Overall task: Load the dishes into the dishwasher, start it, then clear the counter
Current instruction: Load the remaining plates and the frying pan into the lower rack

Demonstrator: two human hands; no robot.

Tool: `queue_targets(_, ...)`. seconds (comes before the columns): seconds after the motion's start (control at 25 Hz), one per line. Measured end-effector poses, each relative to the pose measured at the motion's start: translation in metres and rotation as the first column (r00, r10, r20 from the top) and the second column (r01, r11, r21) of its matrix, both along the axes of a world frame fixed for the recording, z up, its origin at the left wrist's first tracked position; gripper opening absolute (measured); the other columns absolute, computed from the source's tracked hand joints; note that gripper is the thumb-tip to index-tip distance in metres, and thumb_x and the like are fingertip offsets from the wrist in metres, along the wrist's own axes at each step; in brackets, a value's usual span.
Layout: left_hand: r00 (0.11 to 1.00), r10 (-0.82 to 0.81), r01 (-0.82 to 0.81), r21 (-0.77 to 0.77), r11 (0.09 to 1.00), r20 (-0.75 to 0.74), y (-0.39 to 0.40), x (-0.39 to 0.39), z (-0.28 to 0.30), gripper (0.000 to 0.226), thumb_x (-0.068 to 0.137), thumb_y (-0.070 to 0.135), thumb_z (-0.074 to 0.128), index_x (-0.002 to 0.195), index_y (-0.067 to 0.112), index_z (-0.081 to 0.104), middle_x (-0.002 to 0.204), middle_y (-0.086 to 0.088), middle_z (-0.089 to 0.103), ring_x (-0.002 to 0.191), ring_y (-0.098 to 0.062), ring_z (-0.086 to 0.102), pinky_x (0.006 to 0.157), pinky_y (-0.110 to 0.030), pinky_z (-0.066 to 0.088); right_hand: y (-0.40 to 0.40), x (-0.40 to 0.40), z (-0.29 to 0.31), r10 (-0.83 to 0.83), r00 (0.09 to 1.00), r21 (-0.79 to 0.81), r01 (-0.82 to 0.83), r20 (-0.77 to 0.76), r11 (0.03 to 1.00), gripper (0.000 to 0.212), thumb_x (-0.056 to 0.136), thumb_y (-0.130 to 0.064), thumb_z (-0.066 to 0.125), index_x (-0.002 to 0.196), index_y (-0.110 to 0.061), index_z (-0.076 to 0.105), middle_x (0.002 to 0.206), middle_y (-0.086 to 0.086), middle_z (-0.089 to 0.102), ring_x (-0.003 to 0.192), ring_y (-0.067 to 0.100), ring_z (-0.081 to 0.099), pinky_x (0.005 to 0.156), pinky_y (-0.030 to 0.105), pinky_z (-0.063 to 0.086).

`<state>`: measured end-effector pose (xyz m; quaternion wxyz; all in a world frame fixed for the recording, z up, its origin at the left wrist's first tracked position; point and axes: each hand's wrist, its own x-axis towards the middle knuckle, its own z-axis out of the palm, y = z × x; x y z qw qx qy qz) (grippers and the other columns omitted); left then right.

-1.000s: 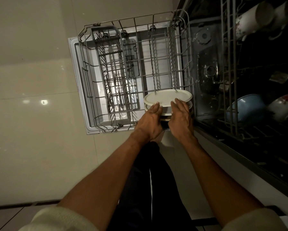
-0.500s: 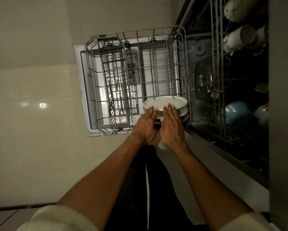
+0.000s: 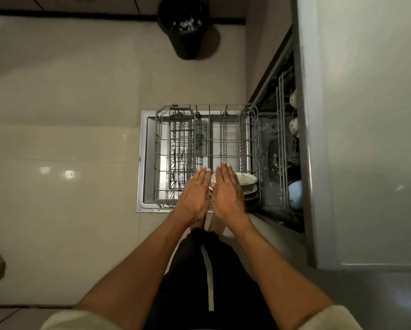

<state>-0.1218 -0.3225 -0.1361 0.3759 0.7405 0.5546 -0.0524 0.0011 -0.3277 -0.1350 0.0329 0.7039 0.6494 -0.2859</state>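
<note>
Both grips flat-fingered, left hand (image 3: 195,195) and right hand (image 3: 227,192) holding nothing above the plates (image 3: 247,181): likely heavy, brittle, slick; take rims.

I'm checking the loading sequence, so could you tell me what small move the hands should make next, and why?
Probably draw both hands back and go for more dishes. The left hand and right hand are flat and hold nothing, the stack of plates already sits in the near right corner of the lower rack, and most of that rack stands unfilled.
</note>
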Motion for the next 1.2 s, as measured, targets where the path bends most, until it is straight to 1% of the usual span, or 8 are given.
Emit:
queue_targets(0.2,0.999,0.038,-0.038,0.039,0.999,-0.005,-0.001,-0.024,0.042,0.065,0.103,0.025,0.027,0.158,0.009,-0.003,0.167,-0.011,-0.005,0.154,-0.021,-0.006,0.125,-0.042,0.010,0.003,-0.025,0.054,0.056,0.998,0.056,-0.056,0.015,0.997,0.059,0.108,-0.024,0.028,0.160,-0.011,0.006,0.168,0.006,-0.002,0.154,0.016,-0.008,0.124,0.031,-0.007)
queue_targets(0.32,0.999,0.040,-0.040,0.096,0.995,0.006,0.004,-0.046,0.065,0.070,0.098,0.044,0.005,0.158,0.009,-0.003,0.167,-0.009,-0.007,0.154,-0.019,-0.008,0.125,-0.041,0.008,0.006,-0.047,0.083,0.088,0.996,0.093,-0.091,0.032,0.991,0.058,0.109,-0.028,0.024,0.160,-0.010,0.004,0.168,0.007,-0.003,0.154,0.017,-0.008,0.122,0.030,-0.011)
queue_targets(0.4,0.999,0.034,-0.033,0.125,0.992,0.000,0.010,-0.067,0.077,0.076,0.092,0.045,-0.001,0.158,0.009,-0.002,0.167,-0.009,-0.006,0.154,-0.020,-0.007,0.125,-0.040,0.009,0.007,-0.066,0.094,0.114,0.992,0.131,-0.121,0.063,0.984,0.058,0.109,-0.028,0.024,0.160,-0.009,0.006,0.168,0.009,-0.001,0.155,0.019,-0.006,0.122,0.031,-0.009)
queue_targets(0.56,1.000,0.006,-0.004,0.192,0.981,-0.009,0.024,-0.121,0.101,0.065,0.102,0.029,0.023,0.158,0.009,-0.002,0.167,-0.010,-0.007,0.154,-0.021,-0.008,0.125,-0.040,0.008,0.013,-0.118,0.116,0.121,0.986,0.158,-0.138,0.111,0.978,0.059,0.107,-0.023,0.030,0.160,-0.009,0.007,0.168,0.010,0.000,0.155,0.021,-0.005,0.121,0.032,-0.011)
queue_targets(0.68,0.996,-0.090,0.092,0.233,0.968,-0.021,0.028,-0.181,0.119,0.070,0.101,0.017,0.035,0.158,0.008,-0.004,0.166,-0.010,-0.010,0.153,-0.022,-0.010,0.125,-0.041,0.005,0.017,-0.176,0.133,0.089,0.987,0.196,-0.114,0.134,0.974,0.059,0.107,-0.022,0.028,0.160,-0.009,0.005,0.168,0.010,0.000,0.155,0.021,-0.006,0.119,0.032,-0.014)
queue_targets(0.92,0.982,-0.181,0.187,0.291,0.938,-0.047,0.053,-0.282,0.139,0.072,0.099,0.013,0.036,0.158,0.010,-0.005,0.166,-0.008,-0.010,0.153,-0.019,-0.011,0.126,-0.037,0.001,0.032,-0.276,0.156,0.023,0.989,0.222,-0.055,0.143,0.973,0.060,0.108,-0.027,0.027,0.160,-0.009,0.004,0.168,0.011,-0.001,0.155,0.022,-0.005,0.125,0.035,-0.005)
queue_targets(1.04,0.976,-0.212,0.218,0.319,0.922,-0.054,0.071,-0.312,0.146,0.071,0.100,0.012,0.036,0.158,0.010,-0.005,0.166,-0.009,-0.009,0.153,-0.020,-0.011,0.126,-0.036,0.000,0.044,-0.302,0.161,-0.036,0.991,0.261,0.001,0.130,0.965,0.058,0.108,-0.031,0.024,0.159,-0.008,0.008,0.168,0.011,0.005,0.155,0.022,-0.001,0.125,0.035,-0.003)
queue_targets(1.2,0.966,-0.257,0.255,0.331,0.909,-0.038,0.107,-0.334,0.147,0.072,0.099,0.010,0.037,0.158,0.010,-0.003,0.166,-0.009,-0.008,0.153,-0.020,-0.010,0.126,-0.036,0.000,0.073,-0.321,0.161,-0.094,0.985,0.245,0.057,0.144,0.968,0.059,0.108,-0.033,0.023,0.159,-0.007,0.007,0.168,0.011,0.003,0.155,0.022,-0.002,0.125,0.035,-0.003)
